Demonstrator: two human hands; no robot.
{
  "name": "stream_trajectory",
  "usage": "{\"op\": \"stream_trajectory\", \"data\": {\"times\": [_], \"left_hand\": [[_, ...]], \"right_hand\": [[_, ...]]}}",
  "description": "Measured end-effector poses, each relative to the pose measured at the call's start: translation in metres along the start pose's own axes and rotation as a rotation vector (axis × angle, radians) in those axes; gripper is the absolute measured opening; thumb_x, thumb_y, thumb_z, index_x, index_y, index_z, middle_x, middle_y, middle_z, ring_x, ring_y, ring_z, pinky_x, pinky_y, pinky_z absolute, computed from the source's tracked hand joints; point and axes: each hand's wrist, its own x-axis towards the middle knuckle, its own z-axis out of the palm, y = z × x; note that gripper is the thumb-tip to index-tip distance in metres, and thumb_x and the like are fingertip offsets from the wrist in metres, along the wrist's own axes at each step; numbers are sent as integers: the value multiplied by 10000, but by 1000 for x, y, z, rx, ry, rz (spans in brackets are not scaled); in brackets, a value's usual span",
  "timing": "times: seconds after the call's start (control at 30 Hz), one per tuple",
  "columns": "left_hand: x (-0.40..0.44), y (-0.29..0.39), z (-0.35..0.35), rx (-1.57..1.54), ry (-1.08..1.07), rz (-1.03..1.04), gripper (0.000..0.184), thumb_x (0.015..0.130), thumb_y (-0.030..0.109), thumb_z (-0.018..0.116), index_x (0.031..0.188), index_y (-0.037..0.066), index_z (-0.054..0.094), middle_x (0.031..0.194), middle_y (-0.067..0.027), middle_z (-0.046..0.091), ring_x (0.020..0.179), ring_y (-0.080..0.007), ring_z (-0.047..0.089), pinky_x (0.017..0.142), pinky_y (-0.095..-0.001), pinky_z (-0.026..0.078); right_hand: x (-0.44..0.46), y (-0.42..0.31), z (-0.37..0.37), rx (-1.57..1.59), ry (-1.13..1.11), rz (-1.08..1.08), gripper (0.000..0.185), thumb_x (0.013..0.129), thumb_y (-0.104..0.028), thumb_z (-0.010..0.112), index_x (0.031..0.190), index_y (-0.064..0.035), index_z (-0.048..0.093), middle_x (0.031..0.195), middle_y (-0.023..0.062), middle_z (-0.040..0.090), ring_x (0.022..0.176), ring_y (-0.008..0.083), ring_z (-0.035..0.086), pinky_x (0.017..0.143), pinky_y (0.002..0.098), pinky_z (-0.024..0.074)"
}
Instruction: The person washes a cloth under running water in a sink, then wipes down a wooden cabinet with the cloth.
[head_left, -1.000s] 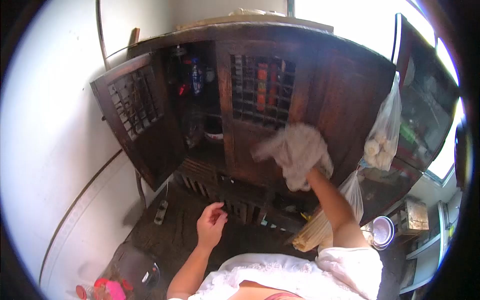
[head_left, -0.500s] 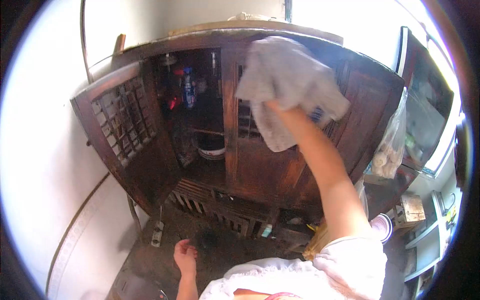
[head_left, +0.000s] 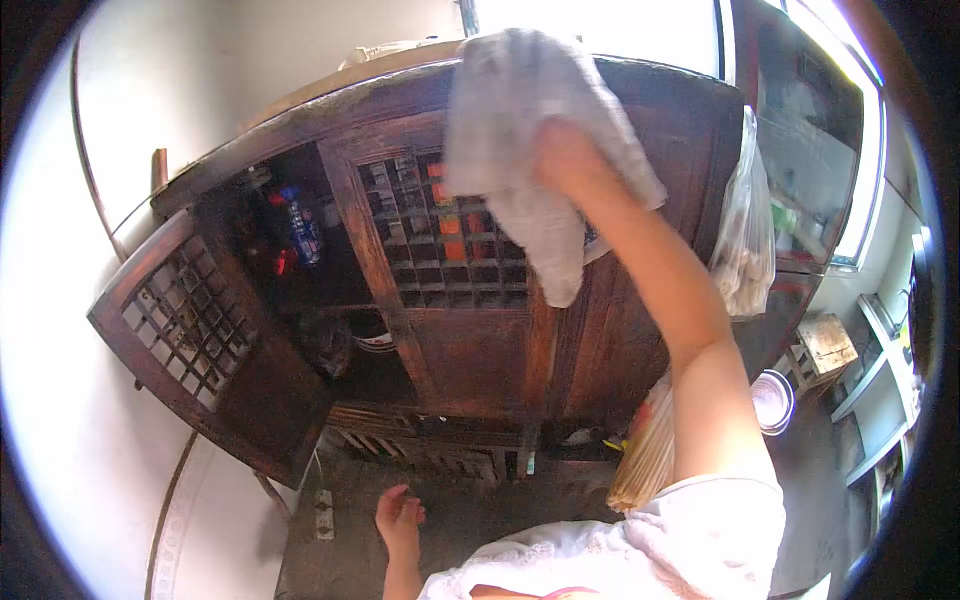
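Observation:
My right hand (head_left: pixel 570 155) holds a light grey cloth (head_left: pixel 510 110) against the upper front of a dark wooden cabinet (head_left: pixel 470 350), near its top edge. The cloth hangs down over part of the lattice panel (head_left: pixel 450 235). My left hand (head_left: pixel 400 508) is low, away from the cabinet, with its fingers curled; whether anything is in it is too small to tell. At the left the lattice door (head_left: pixel 190 320) stands open, and a blue bottle (head_left: pixel 301 232) shows on the shelf inside.
A plastic bag (head_left: pixel 745 230) hangs at the cabinet's right side, beside a glass-fronted cabinet (head_left: pixel 810 150). Lower right are a bundle of pale sticks (head_left: pixel 643 455), a round basin (head_left: pixel 771 402) and a wooden stool (head_left: pixel 826 343). A power strip (head_left: pixel 324 515) lies on the floor.
My right hand has moved the cloth up from the middle of the cabinet front to its top edge. My left hand is lower than before. The view has turned to the right.

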Motion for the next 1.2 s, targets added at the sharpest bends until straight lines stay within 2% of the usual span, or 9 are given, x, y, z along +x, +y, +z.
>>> {"op": "stream_trajectory", "data": {"times": [0.23,0.37,0.53,0.6,0.87,0.9,0.97,1.0,1.2], "left_hand": [[-19,-3,-56,68,244,-77,231,790,-45,473,1009,7,522,734,-66,556,583,-112,539,505,-240,457],[-33,-3,-93,216,431,-165,237,781,33,484,1018,34,499,716,-51,542,558,-111,527,450,-215,411],[-30,-11,-113,105,347,-138,240,782,12,465,1020,22,491,727,-53,534,543,-102,507,441,-216,405],[-28,-5,-110,87,331,-145,232,781,-15,458,1010,9,487,742,-60,531,545,-96,498,443,-213,402],[-9,-18,-83,-39,139,-35,213,776,4,494,988,20,510,736,-41,526,561,-97,483,476,-217,397],[-9,-21,-82,-16,135,-66,213,776,4,494,988,20,510,736,-41,526,561,-97,483,476,-217,397],[-10,-23,-76,-52,87,-54,221,771,0,497,990,21,517,734,-39,532,562,-101,479,483,-226,402],[-14,-12,-65,24,147,-112,220,779,-5,490,994,21,523,730,-40,534,560,-108,482,483,-236,405],[-20,-22,-82,107,147,-192,235,777,-17,458,997,27,528,729,-42,539,562,-108,499,481,-223,415]], "right_hand": [[-28,23,-9,-157,187,210,624,811,-302,542,1341,-80,299,1365,125,297,1257,290,280,1041,401,234],[-135,-11,9,-279,6,291,649,799,-303,548,1352,-88,284,1385,129,275,1266,303,266,1041,415,230],[-284,-60,24,-471,-311,273,682,783,-303,555,1365,-99,265,1409,133,247,1277,320,249,1040,432,225],[-309,-49,28,-380,-303,198,626,783,-333,548,1329,-99,350,1343,121,376,1217,305,361,1005,394,298],[-24,17,-72,-504,-459,399,442,785,-307,569,1153,-63,554,1063,151,600,1009,290,552,895,332,423],[-18,18,-81,-216,-125,317,420,780,-282,574,1136,-60,562,1064,155,597,1017,300,543,904,352,414],[-31,24,-79,59,173,269,399,774,-257,578,1118,-56,570,1066,159,593,1025,309,534,914,371,405],[-34,26,-74,-115,304,112,485,790,-305,552,1189,-37,487,1135,172,525,1083,298,477,955,402,340],[-215,20,-25,-183,182,311,396,774,-237,527,1092,-4,491,972,163,502,910,300,451,890,413,375]]}}
